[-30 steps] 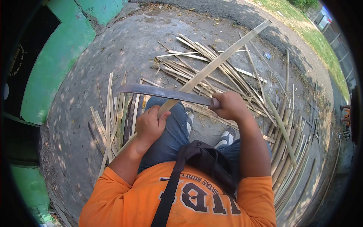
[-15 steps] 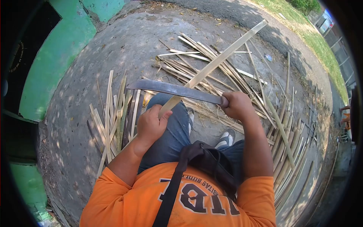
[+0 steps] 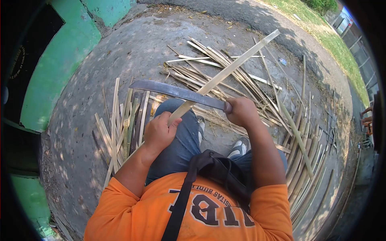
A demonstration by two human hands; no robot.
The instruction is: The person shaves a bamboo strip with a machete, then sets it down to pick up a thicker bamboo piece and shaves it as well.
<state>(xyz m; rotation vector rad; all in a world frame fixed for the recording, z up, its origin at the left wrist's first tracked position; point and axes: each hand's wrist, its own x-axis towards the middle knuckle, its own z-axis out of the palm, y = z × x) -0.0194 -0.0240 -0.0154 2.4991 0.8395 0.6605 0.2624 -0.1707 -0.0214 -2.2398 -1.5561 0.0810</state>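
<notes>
1. Compared with half a second ago, the right hand (image 3: 243, 112), gripping the knife (image 3: 173, 91), is slightly more left.
2. The knife still crosses the wooden strip (image 3: 237, 62) near the centre, so work on it seems continuing.
3. The left hand (image 3: 161, 130) holds the strip's lower part.
4. Sticks (image 3: 247, 82) lie on grey ground (image 3: 84, 100); a green wall (image 3: 66, 60) is upper left.

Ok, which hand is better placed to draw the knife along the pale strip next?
Right, I'd judge: the right hand grips the knife by its handle, its blade crossing the pale strip. The left hand is occupied, clasping the strip on the body side of the blade.
</notes>
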